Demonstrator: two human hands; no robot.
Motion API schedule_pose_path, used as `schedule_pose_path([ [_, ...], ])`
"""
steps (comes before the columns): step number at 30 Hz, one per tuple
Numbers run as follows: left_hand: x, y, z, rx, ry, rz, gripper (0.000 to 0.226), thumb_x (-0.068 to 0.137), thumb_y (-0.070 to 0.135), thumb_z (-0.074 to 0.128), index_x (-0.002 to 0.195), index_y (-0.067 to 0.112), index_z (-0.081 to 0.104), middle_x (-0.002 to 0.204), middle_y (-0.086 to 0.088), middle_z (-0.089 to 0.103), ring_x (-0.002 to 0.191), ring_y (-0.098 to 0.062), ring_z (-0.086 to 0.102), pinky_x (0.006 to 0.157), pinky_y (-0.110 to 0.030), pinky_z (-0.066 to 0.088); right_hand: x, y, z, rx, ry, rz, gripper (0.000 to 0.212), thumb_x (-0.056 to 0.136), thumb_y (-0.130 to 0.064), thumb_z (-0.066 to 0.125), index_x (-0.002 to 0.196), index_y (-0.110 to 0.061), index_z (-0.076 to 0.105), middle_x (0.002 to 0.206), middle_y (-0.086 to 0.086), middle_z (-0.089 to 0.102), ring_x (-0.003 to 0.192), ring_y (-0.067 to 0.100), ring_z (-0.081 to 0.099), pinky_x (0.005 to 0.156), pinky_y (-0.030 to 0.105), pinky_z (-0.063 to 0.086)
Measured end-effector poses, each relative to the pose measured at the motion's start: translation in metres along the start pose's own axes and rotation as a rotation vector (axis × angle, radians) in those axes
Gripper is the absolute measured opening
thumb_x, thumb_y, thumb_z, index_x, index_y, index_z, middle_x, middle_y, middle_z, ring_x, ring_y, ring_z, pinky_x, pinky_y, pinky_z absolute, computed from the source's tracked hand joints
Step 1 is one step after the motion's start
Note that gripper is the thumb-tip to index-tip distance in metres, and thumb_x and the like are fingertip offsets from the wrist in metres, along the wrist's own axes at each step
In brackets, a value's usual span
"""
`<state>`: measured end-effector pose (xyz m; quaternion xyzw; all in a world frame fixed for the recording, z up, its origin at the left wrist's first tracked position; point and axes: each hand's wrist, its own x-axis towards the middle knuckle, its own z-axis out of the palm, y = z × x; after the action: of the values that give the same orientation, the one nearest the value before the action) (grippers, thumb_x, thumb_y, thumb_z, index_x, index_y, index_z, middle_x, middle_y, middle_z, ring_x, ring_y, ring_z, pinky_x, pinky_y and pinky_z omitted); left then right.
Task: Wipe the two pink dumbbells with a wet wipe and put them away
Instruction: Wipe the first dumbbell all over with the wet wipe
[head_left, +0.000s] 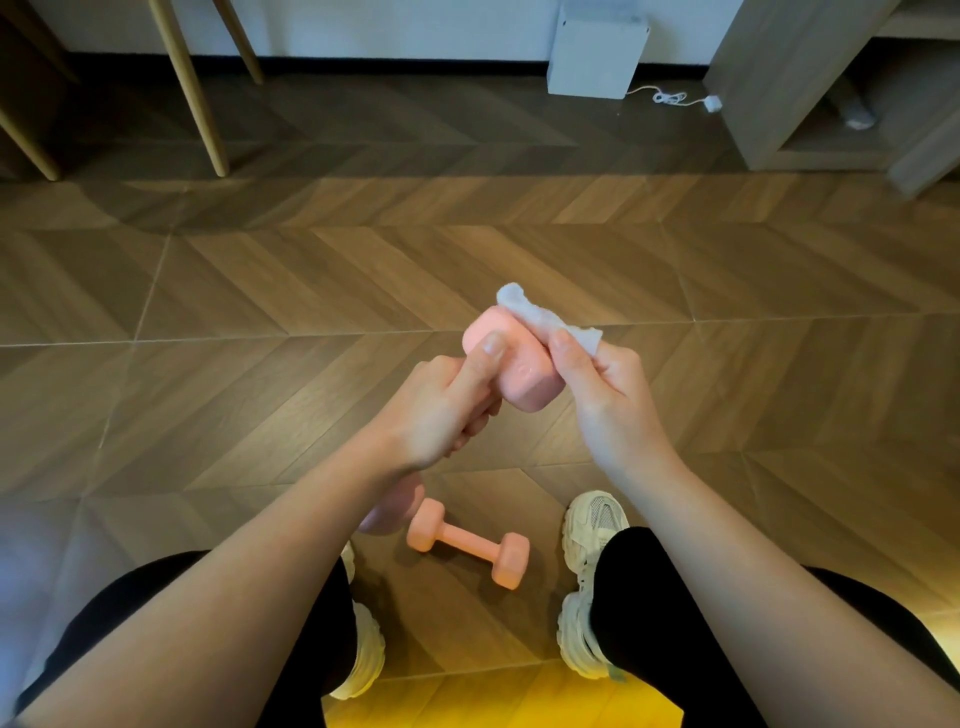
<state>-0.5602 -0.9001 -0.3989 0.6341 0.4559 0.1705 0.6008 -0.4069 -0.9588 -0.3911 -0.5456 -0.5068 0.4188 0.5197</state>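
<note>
Pink dumbbells, matte-coated, block-headed: two on record.
Item one, held dumbbell: raised above the brown herringbone wood floor. Its handle was hidden inside the left hand, whose fingers were clenched round it, thumb laid on the upper head. The long axis ran from that head back to a blurred lower head behind the left forearm.
White crumpled wet wipe: draped over the upper head's far right edge, pinched there by the fingers of the right hand.
Item two, floor dumbbell: lay untouched between two chunky white trainers, well below both hands, axis slanting down to the right. Judged next for wiping.
</note>
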Motion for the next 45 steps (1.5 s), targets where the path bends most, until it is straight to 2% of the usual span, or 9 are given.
schedule_pose_path([
  [6, 0.004, 0.000, 0.000, -0.063, 0.017, -0.030, 0.080, 0.069, 0.089, 0.026, 0.062, 0.013, 0.049, 0.052, 0.001, 0.043, 0.046, -0.016, 0.035, 0.045, -0.025, 0.030, -0.002, 0.000, 0.003, -0.058, -0.003, -0.011, 0.041, 0.102, -0.021, 0.039, 0.129, 0.000, 0.061, 0.122, 0.011, 0.069, 0.122, 0.023, 0.060, 0.101, 0.018, 0.039],
  [10, 0.005, 0.000, -0.002, -0.082, 0.037, -0.037, 0.094, 0.071, 0.090, 0.022, 0.067, -0.001, 0.047, 0.054, 0.000, 0.042, 0.047, -0.015, 0.034, 0.044, -0.024, 0.029, -0.004, 0.001, 0.002, -0.127, -0.023, -0.057, 0.041, 0.104, -0.019, 0.037, 0.137, -0.004, 0.055, 0.133, -0.006, 0.062, 0.132, 0.009, 0.052, 0.118, 0.043, 0.030],
  [13, 0.008, -0.001, -0.004, -0.073, 0.074, -0.026, 0.091, 0.069, 0.092, 0.022, 0.068, 0.005, 0.051, 0.055, -0.001, 0.044, 0.048, -0.016, 0.036, 0.046, -0.027, 0.030, -0.004, 0.002, 0.003, -0.124, -0.021, -0.031, 0.044, 0.104, -0.027, 0.037, 0.140, -0.009, 0.054, 0.122, 0.021, 0.067, 0.122, 0.029, 0.058, 0.115, 0.053, 0.033],
  [18, 0.010, -0.003, -0.007, -0.122, 0.083, -0.006, 0.108, 0.067, 0.094, 0.024, 0.083, -0.008, 0.057, 0.057, -0.002, 0.044, 0.050, -0.017, 0.036, 0.051, -0.030, 0.029, -0.007, 0.000, 0.003, -0.161, -0.019, -0.077, 0.042, 0.105, -0.022, 0.036, 0.138, -0.006, 0.056, 0.135, 0.016, 0.061, 0.135, 0.027, 0.050, 0.120, 0.046, 0.026],
  [24, 0.007, 0.001, -0.010, -0.182, 0.111, -0.012, 0.080, 0.065, 0.092, 0.022, 0.055, 0.017, 0.046, 0.055, -0.003, 0.042, 0.048, -0.014, 0.034, 0.051, -0.029, 0.028, -0.007, 0.004, -0.002, -0.210, 0.025, -0.077, 0.047, 0.104, -0.032, 0.035, 0.141, -0.010, 0.053, 0.101, 0.049, 0.053, 0.100, 0.057, 0.054, 0.119, 0.040, 0.029],
  [29, 0.002, 0.002, -0.012, -0.186, 0.039, 0.072, 0.112, 0.062, 0.098, 0.032, 0.077, -0.011, 0.049, 0.057, -0.007, 0.040, 0.051, -0.016, 0.032, 0.051, -0.031, 0.025, 0.000, -0.003, -0.004, -0.114, 0.010, -0.075, 0.036, 0.107, -0.013, 0.034, 0.134, -0.014, 0.058, 0.139, -0.006, 0.059, 0.136, 0.011, 0.048, 0.117, 0.039, 0.033],
  [33, -0.006, 0.000, -0.008, -0.173, -0.029, 0.125, 0.084, 0.075, 0.080, 0.038, 0.063, -0.003, 0.036, 0.055, -0.006, 0.026, 0.052, -0.013, 0.025, 0.054, -0.036, 0.017, 0.002, -0.005, -0.004, -0.044, -0.004, 0.037, 0.031, 0.106, -0.018, 0.039, 0.120, -0.022, 0.067, 0.114, -0.025, 0.067, 0.116, -0.007, 0.057, 0.096, 0.014, 0.041],
  [37, -0.003, 0.001, -0.006, -0.010, -0.069, 0.091, 0.073, 0.078, 0.078, 0.032, 0.051, 0.011, 0.036, 0.044, 0.007, 0.034, 0.045, -0.015, 0.028, 0.049, -0.028, 0.025, -0.001, -0.005, 0.000, -0.050, -0.072, -0.012, 0.037, 0.104, -0.017, 0.038, 0.131, -0.006, 0.061, 0.136, -0.007, 0.060, 0.136, 0.006, 0.047, 0.115, 0.031, 0.032],
  [45, 0.005, 0.002, -0.008, -0.167, 0.066, -0.053, 0.076, 0.065, 0.090, 0.026, 0.059, 0.018, 0.050, 0.058, -0.002, 0.041, 0.051, -0.015, 0.032, 0.053, -0.032, 0.025, -0.006, 0.006, -0.007, -0.107, -0.035, -0.049, 0.046, 0.103, -0.029, 0.038, 0.137, -0.002, 0.056, 0.107, 0.045, 0.056, 0.110, 0.051, 0.054, 0.118, 0.044, 0.031],
])
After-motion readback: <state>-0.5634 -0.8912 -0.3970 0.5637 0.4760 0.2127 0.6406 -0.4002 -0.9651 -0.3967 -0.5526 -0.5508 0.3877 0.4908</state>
